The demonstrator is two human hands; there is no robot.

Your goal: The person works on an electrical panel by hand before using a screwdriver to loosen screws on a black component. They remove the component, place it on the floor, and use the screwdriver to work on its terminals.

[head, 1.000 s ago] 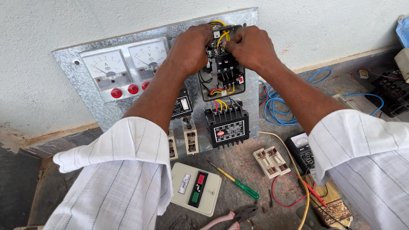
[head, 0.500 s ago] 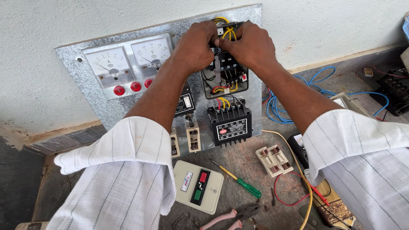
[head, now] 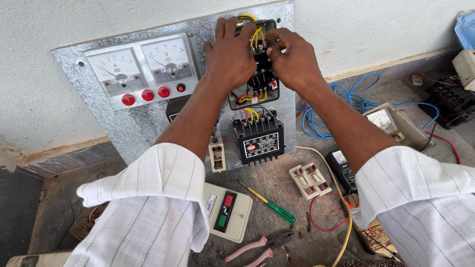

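**Two hands at a wired box on a metal panel**

A grey metal panel (head: 123, 133) leans against a pale wall; both hands work at an open black box (head: 257, 64) near its top edge; the left hand (head: 230, 54) lies flat over the box's left side, the right hand (head: 292, 62) pinches at the yellow wires (head: 255, 34) inside; two dial meters (head: 143, 66) sit to the left above red buttons (head: 146, 95); a black block (head: 258, 138) is mounted just below the box; on the bench lie a green-handled screwdriver (head: 269, 203), pink-handled pliers (head: 257, 246), a cream switch unit (head: 227, 212) and coiled blue cable (head: 341, 101).
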